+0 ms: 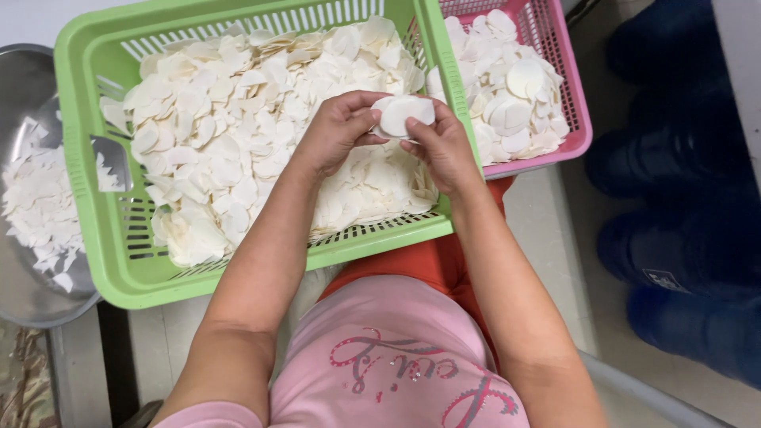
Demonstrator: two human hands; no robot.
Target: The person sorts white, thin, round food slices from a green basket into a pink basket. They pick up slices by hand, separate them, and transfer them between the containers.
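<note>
Both the left hand [337, 127] and right hand [444, 147] pinch one round white slice [404, 115] above the green basket [95, 238], where the loose slices [238, 143] lie within reach.

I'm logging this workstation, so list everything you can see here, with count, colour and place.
green basket: one, green, centre-left, full of loose slices
loose slices: too many to count, cream-white, in the green basket
pink basket: one, pink, upper right, touching the green basket
round slices: many, white, in the pink basket
metal bowl: one, silver, left edge
broken bits: many, white, in the metal bowl
boots: dark blue, count unclear, right side
held slices: small stack, white, between both hands
left hand: fingers on the held slices
right hand: fingers on the held slices
</note>
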